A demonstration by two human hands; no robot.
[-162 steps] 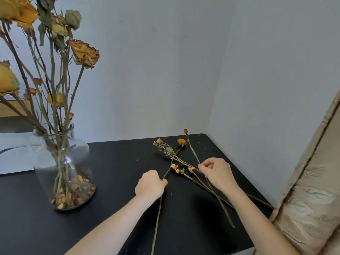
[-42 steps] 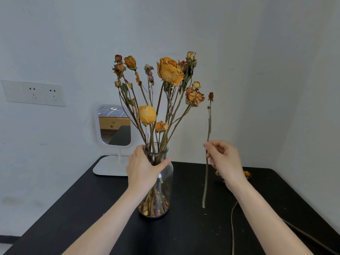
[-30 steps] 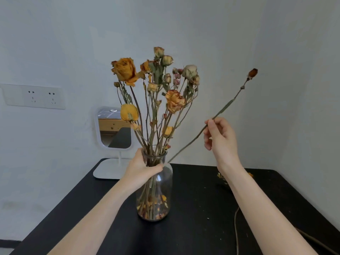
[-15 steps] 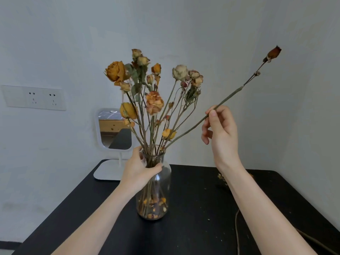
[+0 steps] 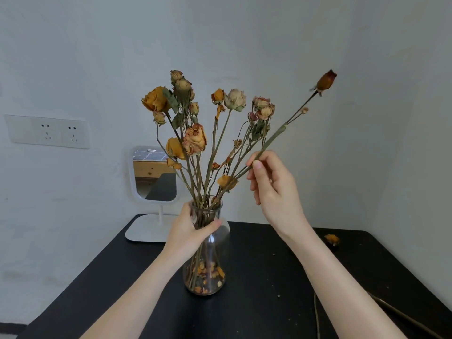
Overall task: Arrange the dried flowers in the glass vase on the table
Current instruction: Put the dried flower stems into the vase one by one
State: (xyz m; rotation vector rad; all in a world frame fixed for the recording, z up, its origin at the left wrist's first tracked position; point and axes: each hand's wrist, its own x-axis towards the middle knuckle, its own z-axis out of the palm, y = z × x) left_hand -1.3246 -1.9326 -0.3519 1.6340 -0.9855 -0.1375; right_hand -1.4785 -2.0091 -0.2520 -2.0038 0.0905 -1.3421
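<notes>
Noted glass vase (image 5: 216,263) at mid table (image 5: 269,285), neck gripped by left hand (image 5: 190,231), dried flowers (image 5: 195,140) mostly in; budded stem (image 5: 276,135) pinched in right hand (image 5: 274,192), angled toward the mouth, judged unsettled; loose stems (image 5: 317,314) near front right corner outstanding.

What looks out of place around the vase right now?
A flower head and two stems lie loose on the table at right, outside the vase; fallen petals sit in its base. The held stem in the right hand leans far out.
</notes>
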